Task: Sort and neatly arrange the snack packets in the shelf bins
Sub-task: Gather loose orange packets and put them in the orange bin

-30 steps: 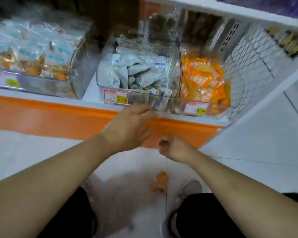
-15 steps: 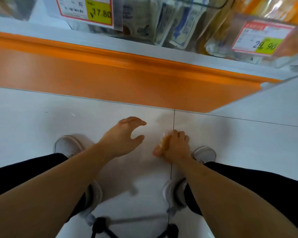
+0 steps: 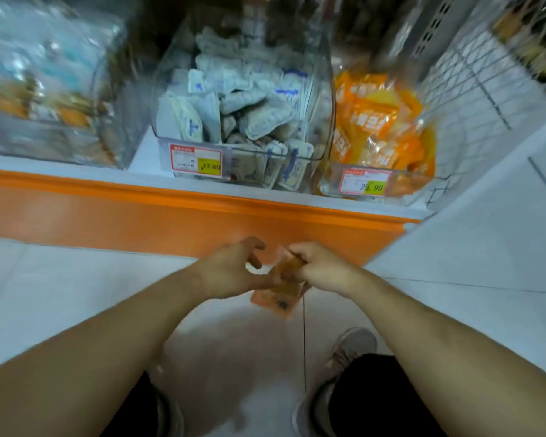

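The right hand (image 3: 320, 268) grips an orange packet (image 3: 281, 291) by its top, held low in front of the shelf (image 3: 202, 197); the left hand (image 3: 230, 272) is loose-fingered, its fingertips touching the packet. The matching orange bin (image 3: 382, 134) sits at the shelf's right end, beside the white bin (image 3: 243, 115). To place it well, flatten it first, then lay it face-up along its neighbours, not dropped on top.
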`<state>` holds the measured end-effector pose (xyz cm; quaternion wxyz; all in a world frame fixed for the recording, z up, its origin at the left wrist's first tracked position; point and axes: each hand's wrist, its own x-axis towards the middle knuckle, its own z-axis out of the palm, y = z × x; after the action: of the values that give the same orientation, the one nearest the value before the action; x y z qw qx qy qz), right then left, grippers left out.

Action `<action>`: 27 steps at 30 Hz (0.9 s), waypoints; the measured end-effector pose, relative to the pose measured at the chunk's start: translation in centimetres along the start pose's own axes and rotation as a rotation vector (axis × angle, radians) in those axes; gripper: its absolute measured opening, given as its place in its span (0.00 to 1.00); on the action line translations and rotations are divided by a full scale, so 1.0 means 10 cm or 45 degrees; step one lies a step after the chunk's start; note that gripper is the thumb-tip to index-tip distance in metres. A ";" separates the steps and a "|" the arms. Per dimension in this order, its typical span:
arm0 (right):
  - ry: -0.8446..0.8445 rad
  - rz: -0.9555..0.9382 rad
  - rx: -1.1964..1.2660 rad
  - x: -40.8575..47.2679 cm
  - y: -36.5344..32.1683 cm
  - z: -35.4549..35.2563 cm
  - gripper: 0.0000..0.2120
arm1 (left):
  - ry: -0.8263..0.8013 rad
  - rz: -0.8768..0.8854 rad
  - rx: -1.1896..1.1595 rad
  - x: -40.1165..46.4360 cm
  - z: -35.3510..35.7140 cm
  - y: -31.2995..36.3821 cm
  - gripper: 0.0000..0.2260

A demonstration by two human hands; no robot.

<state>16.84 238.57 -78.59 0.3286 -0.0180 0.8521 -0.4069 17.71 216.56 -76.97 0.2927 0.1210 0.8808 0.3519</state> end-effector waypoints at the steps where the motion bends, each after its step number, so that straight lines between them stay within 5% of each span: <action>1: 0.023 -0.072 -0.023 -0.17 -0.24 -0.17 0.07 | -0.005 0.059 0.033 -0.08 -0.16 0.19 0.20; 3: 0.109 -0.202 -0.002 -0.49 -0.61 -0.47 0.07 | 0.048 0.182 0.076 -0.26 -0.45 0.55 0.08; 6: 0.304 -0.412 -0.064 -0.99 -1.03 -0.86 0.09 | 0.234 0.324 0.061 -0.53 -0.77 0.99 0.06; 10: 0.712 -0.561 0.000 -1.46 -1.26 -1.31 0.13 | 0.637 0.524 -0.011 -0.66 -1.02 1.44 0.07; 13: 1.140 -0.537 0.145 -1.48 -1.18 -1.63 0.08 | 0.739 0.505 -0.042 -0.58 -1.18 1.59 0.11; 16: 1.320 -0.475 0.363 -1.33 -1.09 -1.90 0.05 | 0.755 0.480 0.149 -0.41 -1.28 1.60 0.12; 19: 1.359 -0.377 0.217 -1.13 -1.03 -2.06 0.08 | 0.752 0.505 0.285 -0.11 -1.29 1.59 0.14; 24: 0.960 -0.240 -0.679 -0.94 -0.96 -2.30 0.16 | 0.654 0.497 0.329 0.38 -1.27 1.57 0.24; 27: 0.933 -0.313 -0.686 -0.89 -0.95 -2.39 0.18 | 0.591 0.503 0.343 0.52 -1.29 1.56 0.28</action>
<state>7.85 251.17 -56.25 -0.0610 -0.0585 0.9787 -0.1869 5.91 222.92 -60.94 -0.0085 0.2436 0.9221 0.3005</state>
